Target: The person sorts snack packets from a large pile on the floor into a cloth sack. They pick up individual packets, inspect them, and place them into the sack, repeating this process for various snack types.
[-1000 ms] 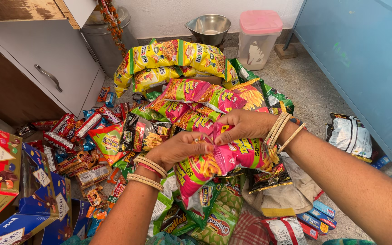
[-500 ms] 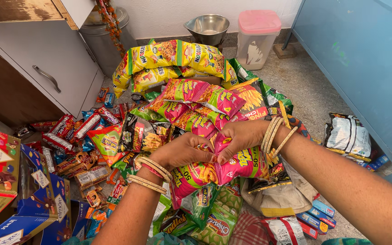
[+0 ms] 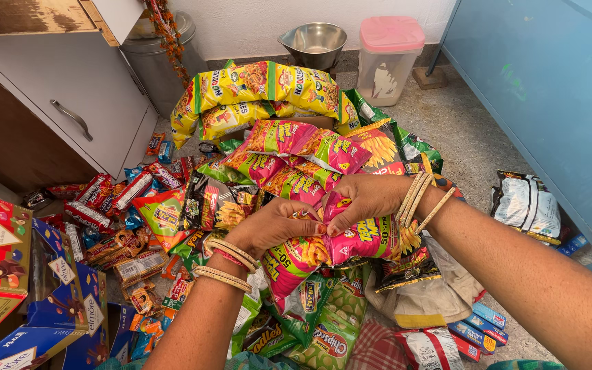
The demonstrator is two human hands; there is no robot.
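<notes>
Both your left hand (image 3: 275, 226) and right hand (image 3: 368, 199) pinched shut on the pink snack packet strip (image 3: 337, 240) above the packet pile (image 3: 268, 89).

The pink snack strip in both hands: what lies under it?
Under the pink snack strip held by the left hand and right hand lie green chip packets and a beige cloth bag. The floor beneath is covered.
</notes>
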